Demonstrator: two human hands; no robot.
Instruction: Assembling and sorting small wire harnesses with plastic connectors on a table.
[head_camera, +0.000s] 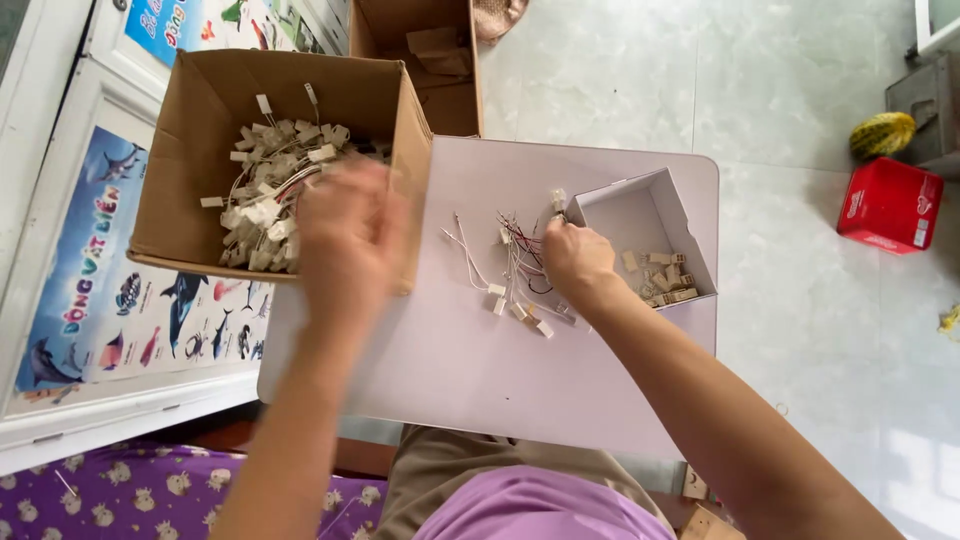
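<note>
The right hand rests at the table centre, fingers closed on a wire lead from the loose wires spread beneath it, judged kept flat for easy picking. At 3 o'clock of that hand, touching distance, sits a white tray holding beige connectors. At 9 o'clock, the left hand is blurred over the cardboard box of wired connectors; its finger state cannot be told. A second box stands at 12 o'clock.
</note>
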